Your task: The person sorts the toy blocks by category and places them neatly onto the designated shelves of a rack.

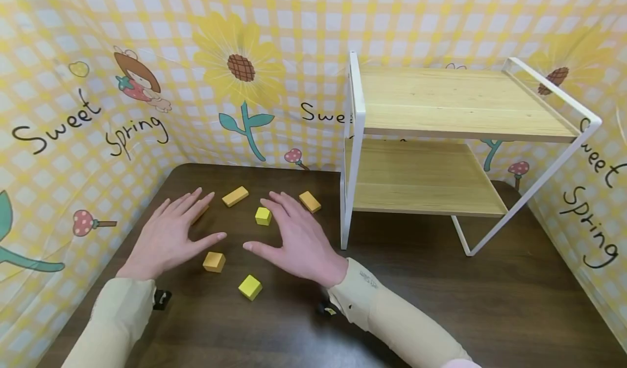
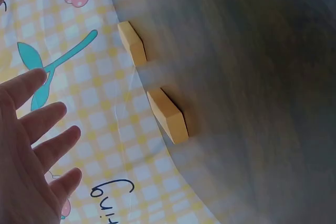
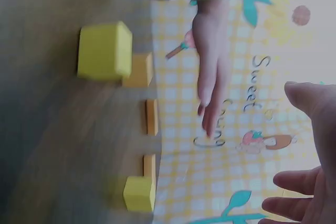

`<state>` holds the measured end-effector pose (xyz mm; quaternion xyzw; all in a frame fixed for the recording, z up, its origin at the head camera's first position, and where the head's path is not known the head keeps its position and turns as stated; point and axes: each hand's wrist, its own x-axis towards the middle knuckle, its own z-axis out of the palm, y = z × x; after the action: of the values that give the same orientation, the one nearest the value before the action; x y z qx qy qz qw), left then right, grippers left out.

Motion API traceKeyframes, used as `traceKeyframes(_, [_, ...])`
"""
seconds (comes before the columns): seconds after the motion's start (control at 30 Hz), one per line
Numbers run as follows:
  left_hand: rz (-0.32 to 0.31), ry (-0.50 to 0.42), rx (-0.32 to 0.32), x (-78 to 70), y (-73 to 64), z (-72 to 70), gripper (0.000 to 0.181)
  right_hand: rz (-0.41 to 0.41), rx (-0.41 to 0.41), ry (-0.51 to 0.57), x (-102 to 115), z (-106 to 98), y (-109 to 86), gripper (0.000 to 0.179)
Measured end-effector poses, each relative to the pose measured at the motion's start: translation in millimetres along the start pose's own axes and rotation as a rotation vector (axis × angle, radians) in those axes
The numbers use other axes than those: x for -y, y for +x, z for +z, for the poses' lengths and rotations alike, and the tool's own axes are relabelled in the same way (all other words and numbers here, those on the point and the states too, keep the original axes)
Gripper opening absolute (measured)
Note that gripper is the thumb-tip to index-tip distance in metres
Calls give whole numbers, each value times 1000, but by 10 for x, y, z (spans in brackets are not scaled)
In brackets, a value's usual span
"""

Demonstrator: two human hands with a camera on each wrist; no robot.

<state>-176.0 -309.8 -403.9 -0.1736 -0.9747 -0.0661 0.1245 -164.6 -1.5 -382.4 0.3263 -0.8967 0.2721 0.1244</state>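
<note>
Both hands hover over the dark table with fingers spread and nothing held. The left hand [image 1: 168,237] is nearest an orange block [image 1: 214,262] by its thumb, and it partly hides a second orange block [image 1: 201,214]. Beside the fingers of the right hand [image 1: 306,240] sits a small yellow cube [image 1: 263,216]. Another yellow cube [image 1: 250,287] lies nearer the front, between the two forearms. Two flat orange blocks [image 1: 235,196] lie farther back, one past each hand. In the right wrist view the nearer yellow cube [image 3: 104,51] looms large, overlapping an orange block [image 3: 140,71].
A two-tier shelf [image 1: 465,104] with light wooden boards and a white metal frame stands right of the blocks. Yellow checked cloth [image 1: 161,25] printed with flowers and lettering hangs behind and along the sides. Bare dark tabletop [image 1: 416,297] stretches in front of the shelf.
</note>
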Motion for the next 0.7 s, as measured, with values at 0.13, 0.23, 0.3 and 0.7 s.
traceKeyframes(0.13, [-1,0,2,-39,21,10,96,-49,-21,46,28,-63,-86,85])
traceKeyframes(0.23, [2,-11,0,-66,33,14,96,-75,-37,57,41,-115,-150,84])
traceKeyframes(0.3, [6,-18,-4,-83,37,16,96,-82,-47,69,52,-159,-196,83])
traceKeyframes(0.7, [32,-68,-47,-192,80,3,94,-179,-173,166,72,-479,-402,80])
